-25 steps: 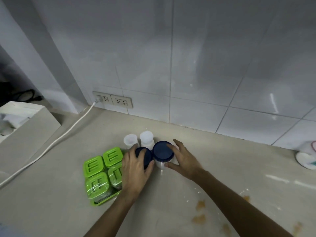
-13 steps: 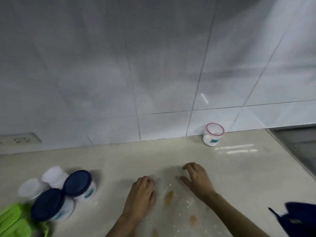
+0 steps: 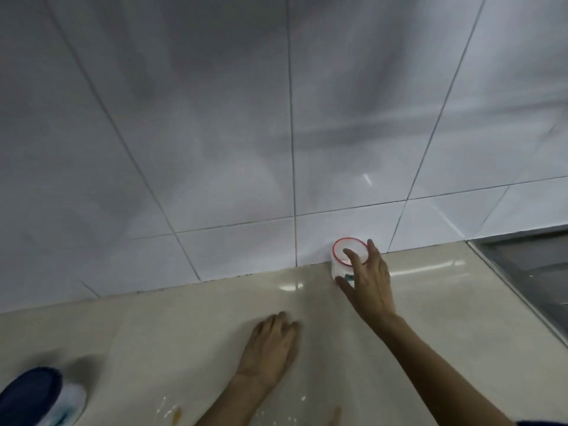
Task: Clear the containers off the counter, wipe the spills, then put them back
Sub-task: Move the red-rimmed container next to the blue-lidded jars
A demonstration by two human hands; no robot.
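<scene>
Beige polished stone forms the counter (image 3: 184, 339), which is bounded at the rear by a wall of white glazed tiles (image 3: 233, 124). A small white container with a red-rimmed lid (image 3: 345, 255) is positioned upright at the back of the counter, against the base of the tiled wall. The right hand (image 3: 368, 281) is placed over this container with the fingers (image 3: 350, 256) spread across its lid and near side and the thumb set low at the left of its base; contact is seen at the lid, but a closed grip cannot be confirmed. The left hand (image 3: 270, 348) is laid palm down on the bare counter, nearer the camera and well apart from the container, with the fingers loosely curled and nothing held. A blue-lidded white container (image 3: 43, 398) is seen blurred at the lower left corner of the frame. Brown and white spills (image 3: 175, 415) are located on the counter near the lower edge, beside the left forearm. A grey metal surface (image 3: 528, 272) adjoins the counter at the right.
</scene>
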